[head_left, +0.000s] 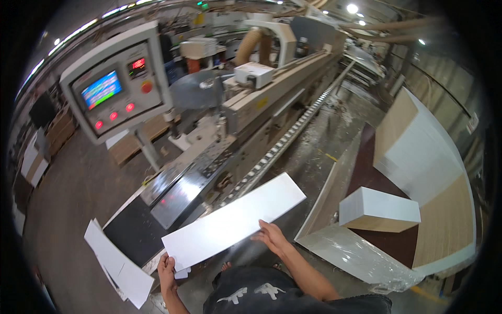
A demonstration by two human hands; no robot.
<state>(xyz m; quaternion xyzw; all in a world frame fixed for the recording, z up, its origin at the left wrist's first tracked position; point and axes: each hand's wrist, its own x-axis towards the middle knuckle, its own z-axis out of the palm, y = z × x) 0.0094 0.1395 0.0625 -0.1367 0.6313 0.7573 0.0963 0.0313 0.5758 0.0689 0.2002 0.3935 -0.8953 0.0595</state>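
A long white rectangular panel is held up in front of me, tilted so its right end sits higher. My left hand grips its lower left corner, the thumb on the top face. Along the near edge, right of the middle, my right hand pinches it with the thumb above and the fingers beneath. Beyond the panel's left end lies the shiny metal infeed of a long machine, beside a black flat surface.
A control box with a lit screen stands at left. The machine's roller track runs away to the far right. White sheets lie at lower left. At right, stacked panels rest on a brown board, with plastic wrap nearby.
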